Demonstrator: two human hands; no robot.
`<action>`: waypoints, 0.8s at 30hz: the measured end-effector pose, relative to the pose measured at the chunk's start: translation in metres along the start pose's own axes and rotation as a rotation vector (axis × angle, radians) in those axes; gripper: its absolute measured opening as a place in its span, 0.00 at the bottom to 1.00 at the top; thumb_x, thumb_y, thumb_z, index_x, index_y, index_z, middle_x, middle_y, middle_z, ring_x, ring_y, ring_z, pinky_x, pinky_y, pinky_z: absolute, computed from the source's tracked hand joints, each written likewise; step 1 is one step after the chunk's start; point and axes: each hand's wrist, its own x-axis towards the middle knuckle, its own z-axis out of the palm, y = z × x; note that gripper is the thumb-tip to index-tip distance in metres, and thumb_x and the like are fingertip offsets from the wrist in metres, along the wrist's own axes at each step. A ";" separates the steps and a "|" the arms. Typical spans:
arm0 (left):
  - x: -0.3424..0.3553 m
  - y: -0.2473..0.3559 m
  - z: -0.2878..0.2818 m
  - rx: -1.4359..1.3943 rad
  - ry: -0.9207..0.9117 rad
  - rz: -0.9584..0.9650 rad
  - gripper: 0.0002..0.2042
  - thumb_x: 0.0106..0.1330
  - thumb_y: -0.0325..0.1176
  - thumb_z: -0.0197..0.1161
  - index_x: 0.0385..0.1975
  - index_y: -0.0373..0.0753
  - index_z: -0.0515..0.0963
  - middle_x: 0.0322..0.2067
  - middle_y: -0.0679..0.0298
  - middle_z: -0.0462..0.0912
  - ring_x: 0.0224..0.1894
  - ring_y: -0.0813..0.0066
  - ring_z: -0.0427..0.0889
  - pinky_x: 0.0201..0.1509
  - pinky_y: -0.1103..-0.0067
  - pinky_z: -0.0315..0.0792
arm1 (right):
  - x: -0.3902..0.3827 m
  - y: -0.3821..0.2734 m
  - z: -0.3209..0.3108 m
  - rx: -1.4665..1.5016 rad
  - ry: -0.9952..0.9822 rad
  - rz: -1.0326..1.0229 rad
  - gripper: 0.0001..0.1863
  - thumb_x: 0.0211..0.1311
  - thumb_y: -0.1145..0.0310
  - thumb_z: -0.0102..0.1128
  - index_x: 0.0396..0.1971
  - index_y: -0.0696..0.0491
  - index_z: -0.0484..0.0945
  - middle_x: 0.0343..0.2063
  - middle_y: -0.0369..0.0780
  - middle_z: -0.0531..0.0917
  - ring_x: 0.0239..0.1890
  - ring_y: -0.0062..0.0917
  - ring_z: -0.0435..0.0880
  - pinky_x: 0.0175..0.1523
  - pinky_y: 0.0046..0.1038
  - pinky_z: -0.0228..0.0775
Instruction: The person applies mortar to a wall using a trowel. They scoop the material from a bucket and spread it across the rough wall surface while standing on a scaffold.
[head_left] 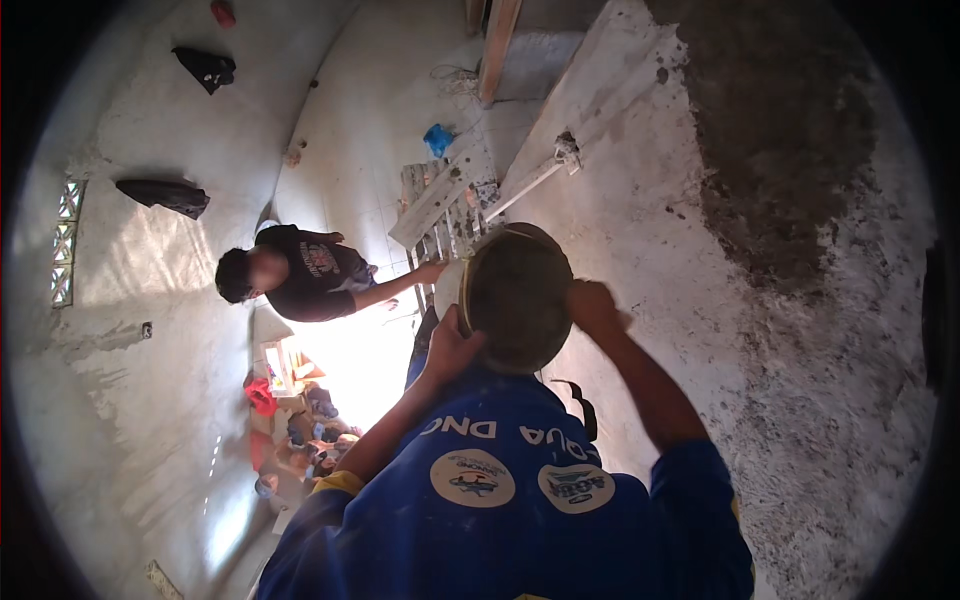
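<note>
A round pale bucket (517, 300) is held up in front of my chest, its dark grey inside facing me. At its near left side my left hand (457, 347) grips the rim, thumb toward the opening. On the right, my right hand (597, 308) is closed at the bucket's rim; whether it holds the rim or a handle cannot be made out. A co-worker's hand (430, 272) reaches in from the left and touches or nearly touches the bucket's outer side.
The co-worker (310, 270) in a dark shirt stands to the left. Beyond the bucket are wooden slats (430, 215) and a pale pole (525, 190). A rough wall with wet dark plaster (780, 150) rises at right. Assorted piled items (310, 435) lie at lower left.
</note>
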 end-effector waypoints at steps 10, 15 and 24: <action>0.003 0.003 -0.005 -0.090 0.012 -0.106 0.21 0.52 0.37 0.63 0.41 0.30 0.69 0.37 0.42 0.79 0.45 0.48 0.80 0.50 0.65 0.72 | -0.083 -0.040 0.003 0.534 -0.100 -0.038 0.20 0.64 0.49 0.49 0.36 0.51 0.79 0.30 0.45 0.84 0.35 0.43 0.84 0.40 0.42 0.75; 0.019 0.007 0.002 -0.088 0.046 0.119 0.25 0.51 0.37 0.63 0.48 0.30 0.71 0.38 0.46 0.81 0.44 0.52 0.81 0.50 0.67 0.73 | -0.090 -0.004 -0.003 0.396 -0.110 0.197 0.23 0.62 0.43 0.51 0.31 0.49 0.82 0.29 0.42 0.85 0.35 0.39 0.85 0.40 0.41 0.75; 0.025 -0.026 0.007 -0.111 0.094 0.110 0.16 0.51 0.34 0.62 0.35 0.30 0.70 0.30 0.48 0.79 0.35 0.56 0.80 0.41 0.68 0.72 | -0.124 0.074 -0.289 1.190 -0.100 -0.012 0.15 0.60 0.56 0.65 0.34 0.54 0.81 0.18 0.33 0.78 0.20 0.16 0.75 0.24 0.20 0.68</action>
